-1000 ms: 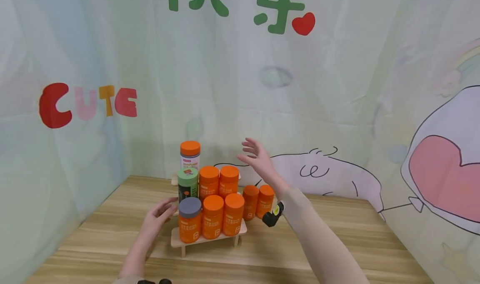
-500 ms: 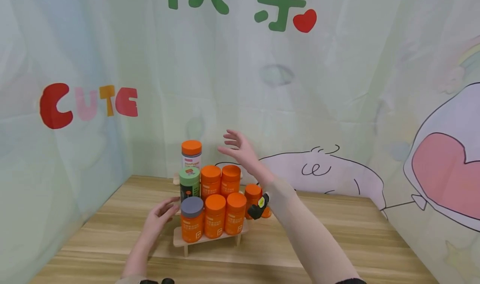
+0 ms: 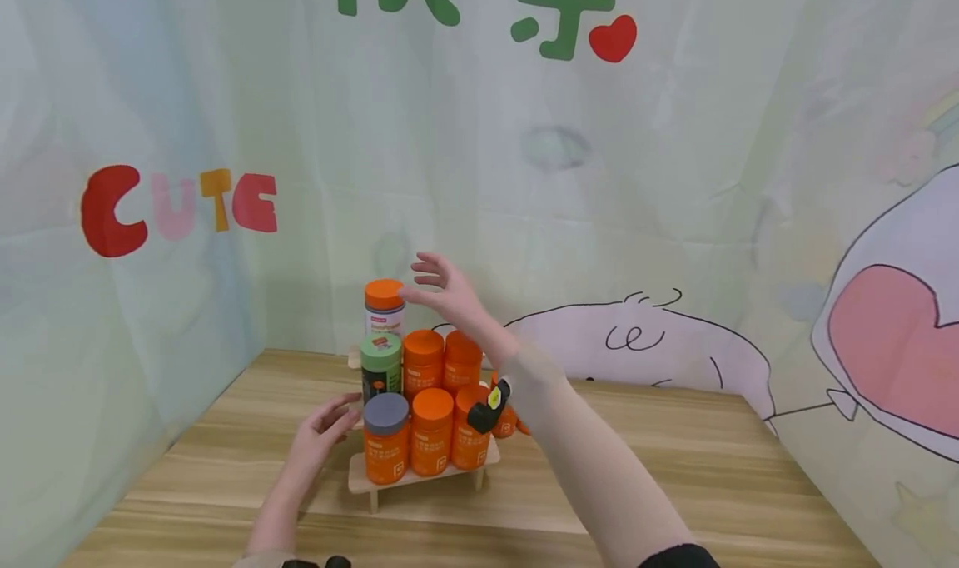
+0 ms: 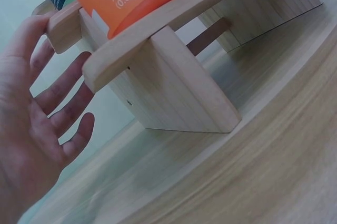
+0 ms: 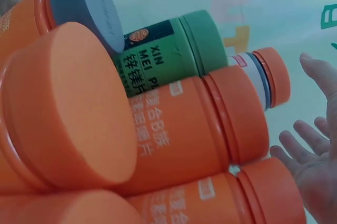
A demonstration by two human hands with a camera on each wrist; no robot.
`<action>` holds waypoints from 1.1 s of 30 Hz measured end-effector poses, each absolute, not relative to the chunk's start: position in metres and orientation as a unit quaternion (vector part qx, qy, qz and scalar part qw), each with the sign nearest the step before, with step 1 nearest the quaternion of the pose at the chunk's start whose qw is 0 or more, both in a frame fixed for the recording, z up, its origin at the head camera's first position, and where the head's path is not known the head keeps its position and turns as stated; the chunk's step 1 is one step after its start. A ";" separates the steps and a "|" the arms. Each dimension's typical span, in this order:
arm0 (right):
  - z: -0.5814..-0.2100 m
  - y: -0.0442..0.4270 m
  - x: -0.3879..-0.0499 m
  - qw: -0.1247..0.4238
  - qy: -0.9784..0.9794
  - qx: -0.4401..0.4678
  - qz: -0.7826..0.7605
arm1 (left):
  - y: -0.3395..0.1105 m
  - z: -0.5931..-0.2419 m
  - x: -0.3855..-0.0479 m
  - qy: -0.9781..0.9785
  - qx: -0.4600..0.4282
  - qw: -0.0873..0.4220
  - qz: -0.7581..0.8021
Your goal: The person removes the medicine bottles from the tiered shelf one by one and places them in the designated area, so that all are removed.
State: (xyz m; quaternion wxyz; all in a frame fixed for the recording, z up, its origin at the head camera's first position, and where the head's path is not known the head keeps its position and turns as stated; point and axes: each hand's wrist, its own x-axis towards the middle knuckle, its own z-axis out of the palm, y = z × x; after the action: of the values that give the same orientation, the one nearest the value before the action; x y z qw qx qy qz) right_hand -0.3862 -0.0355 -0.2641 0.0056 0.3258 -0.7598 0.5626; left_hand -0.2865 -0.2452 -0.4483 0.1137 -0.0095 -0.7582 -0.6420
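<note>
Fingers (image 5: 310, 138) of the right hand (image 3: 451, 300): parted, slightly bent, free of any object. Position: above the rear of the rack, thumb near the orange cap of the white bottle (image 3: 385, 322), apart from it in the right wrist view.

Left hand (image 3: 316, 436): fingers parted and loosely bent, at the left end of the wooden rack (image 3: 361, 478); topmost finger at the end of a higher step, others beside the front step. Firmness of contact: cannot be told.

Wooden rack: stepped, pale, on legs, standing on the wood-grain table (image 3: 674, 468).
Front step: one gray-lidded orange bottle (image 3: 386, 453), left; two orange-capped orange bottles (image 3: 431, 443) to its right, all upright.
Middle step: one green-capped bottle (image 3: 381, 364), left; two further orange bottles (image 3: 423, 360) to its right, upright.
Rear step: white bottle, upright, left end, behind the green-capped bottle.

Right of rack: orange bottles on the table (image 3: 504, 423), partly hidden by the right forearm.

Backdrop: pale printed cloth (image 3: 659, 185), colored letters "CUTE" (image 3: 112, 211), red heart (image 3: 613, 39).
</note>
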 end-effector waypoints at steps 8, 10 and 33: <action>-0.267 -0.050 -0.383 -0.009 -0.780 0.321 0.537 | -0.245 -0.448 -0.287 -0.763 0.000 0.110 -0.637; -0.266 -0.053 -0.382 -0.018 -0.787 0.315 0.530 | -0.245 -0.448 -0.287 -0.761 0.001 0.112 -0.639; -0.270 -0.066 -0.380 -0.026 -0.820 0.305 0.484 | -0.243 -0.449 -0.286 -0.751 -0.005 0.117 -0.650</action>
State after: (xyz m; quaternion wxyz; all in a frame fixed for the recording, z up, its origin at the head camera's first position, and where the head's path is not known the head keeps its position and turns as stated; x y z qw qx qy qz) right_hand -0.3797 -0.0662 -0.2699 -0.0259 0.3054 -0.8196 0.4841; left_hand -0.2863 -0.2429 -0.4494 0.1170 -0.0053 -0.7509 -0.6499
